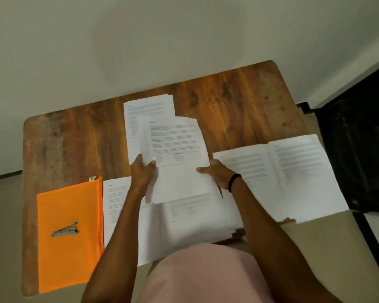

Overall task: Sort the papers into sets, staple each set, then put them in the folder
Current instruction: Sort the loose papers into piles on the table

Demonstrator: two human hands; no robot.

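Head view: my left hand [143, 173] and right hand [217, 174] hold a sheaf of papers [177, 149] by its side edges, lifted over the wooden table [239, 106]. Each thumb lies on the top sheet, pinching it against fingers underneath; the fingers of my right hand are hidden, so I cannot tell how they lie. Black wristband [234, 182] on the right wrist. Far pile [149, 108] lies flat behind the sheaf, partly covered by it. Two piles to the right [245, 171] [302, 171], side by side and touching. Near piles [193, 219] under my forearms, hanging over the near table edge. Orange folder [68, 204] lies flat at the left, just beside the near piles, with the stapler [65, 230] on it. Text on the pages is too blurred to read.
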